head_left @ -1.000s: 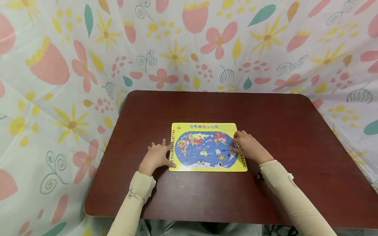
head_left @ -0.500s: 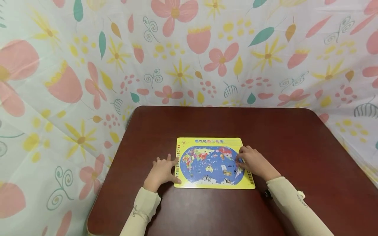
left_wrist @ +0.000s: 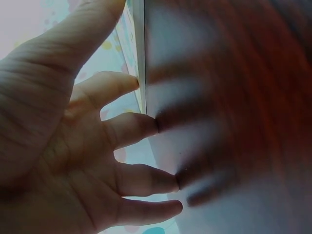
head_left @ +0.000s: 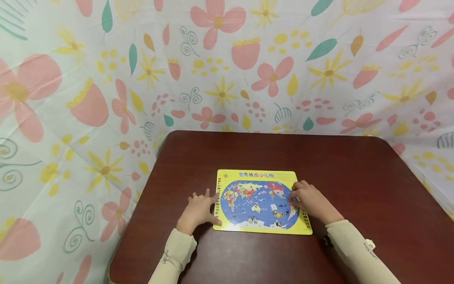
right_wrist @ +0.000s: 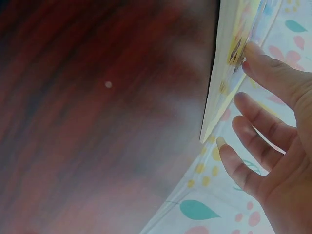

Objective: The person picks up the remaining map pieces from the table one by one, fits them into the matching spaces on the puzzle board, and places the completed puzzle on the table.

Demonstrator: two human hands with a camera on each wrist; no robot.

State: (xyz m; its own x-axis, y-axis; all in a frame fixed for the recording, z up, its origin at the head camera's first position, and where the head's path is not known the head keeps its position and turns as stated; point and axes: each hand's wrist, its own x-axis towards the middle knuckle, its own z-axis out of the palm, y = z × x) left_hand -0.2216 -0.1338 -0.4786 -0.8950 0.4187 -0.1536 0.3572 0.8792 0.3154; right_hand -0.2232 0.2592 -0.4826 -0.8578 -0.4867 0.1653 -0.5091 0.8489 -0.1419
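Observation:
A yellow-bordered world map board lies flat on the table, its blue oval map dotted with small coloured pictures. My left hand spreads its fingers at the board's left edge, the thumb near the lower left corner. In the left wrist view the left hand has its fingertips by the board's edge and the tabletop. Over the right side of the map, my right hand touches the surface with bent thumb and forefinger. In the right wrist view its other fingers are loosely extended. What lies under the right fingertips is hidden.
The dark reddish-brown table has rounded far corners. A white cloth with pink, yellow and green flower prints hangs behind it and along the left side. A small dark object shows beside the right wrist.
The head view has tilted upward, so board, table and hands sit lower and further right in the picture. Both hands keep about the same places on the board.

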